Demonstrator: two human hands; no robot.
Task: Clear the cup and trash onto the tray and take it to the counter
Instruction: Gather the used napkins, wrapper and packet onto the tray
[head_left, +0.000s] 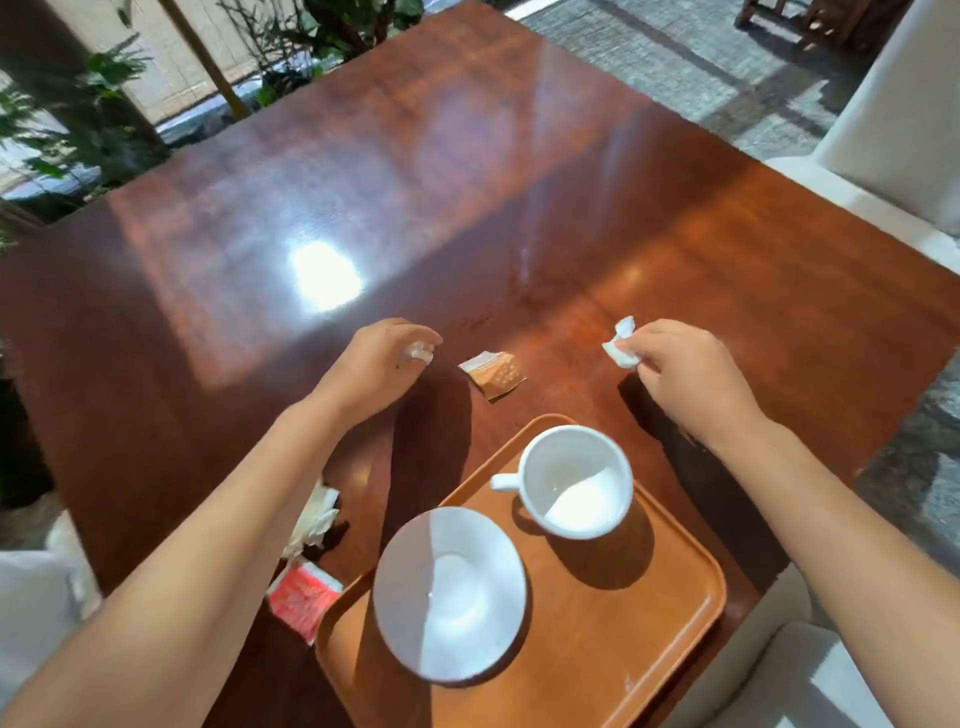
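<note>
- right hand (685, 364) is pinching a crumpled white paper scrap (621, 345) just over the wooden table (467, 182)
- left hand (382, 358) is curled around something small and white, can't tell what
- white cup (571, 480) sits upright on the orange tray (649, 623), saucer (449, 592) beside it
- brown wrapper (493, 371) lies between the hands; red packet (304, 597) and a napkin wad (314, 519) are left of the tray

The table (467, 197) is showing a glossy reddish-brown wood grain. The tray (670, 613) is showing a lighter orange-brown. The cup (574, 480) and saucer (449, 592) are showing plain white. One wrapper (493, 373) is showing tan with a dotted pattern and a white end. Another packet (301, 597) is showing red with white print. The crumpled napkin (317, 514) is showing off-white.
</note>
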